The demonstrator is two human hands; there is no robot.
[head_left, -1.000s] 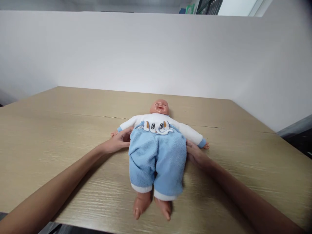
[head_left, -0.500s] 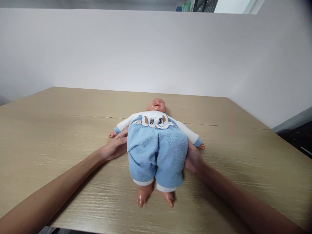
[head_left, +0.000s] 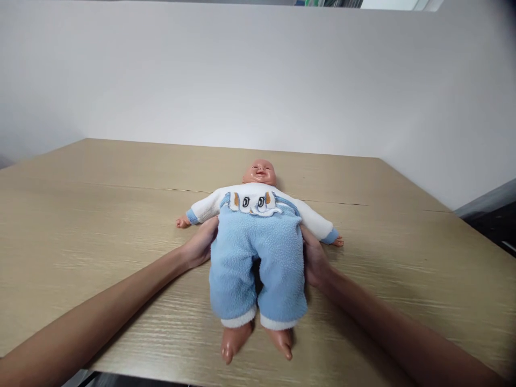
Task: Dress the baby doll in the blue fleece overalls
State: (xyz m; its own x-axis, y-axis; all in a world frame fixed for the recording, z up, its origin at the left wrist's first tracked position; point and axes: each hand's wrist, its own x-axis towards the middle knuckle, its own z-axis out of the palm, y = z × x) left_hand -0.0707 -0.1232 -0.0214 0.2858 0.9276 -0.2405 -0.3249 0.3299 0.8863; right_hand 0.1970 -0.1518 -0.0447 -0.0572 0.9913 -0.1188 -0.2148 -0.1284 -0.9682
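Pale wooden tabletop point(head_left: 80, 258) is filling the view, and a baby doll point(head_left: 258, 236) is lying on its back in the middle, bare feet nearest. Left hand point(head_left: 200, 244) and right hand point(head_left: 313, 259) are pressing against the blue trousers point(head_left: 237, 279) on either side of the waist. Fingertips are hiding in the fleece, so I cannot tell the grip. White wall point(head_left: 258, 80) is standing behind.

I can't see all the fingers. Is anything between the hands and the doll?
Nothing visible. The left hand and the right hand both rest right against the doll, one at each side of its waist, on the table.
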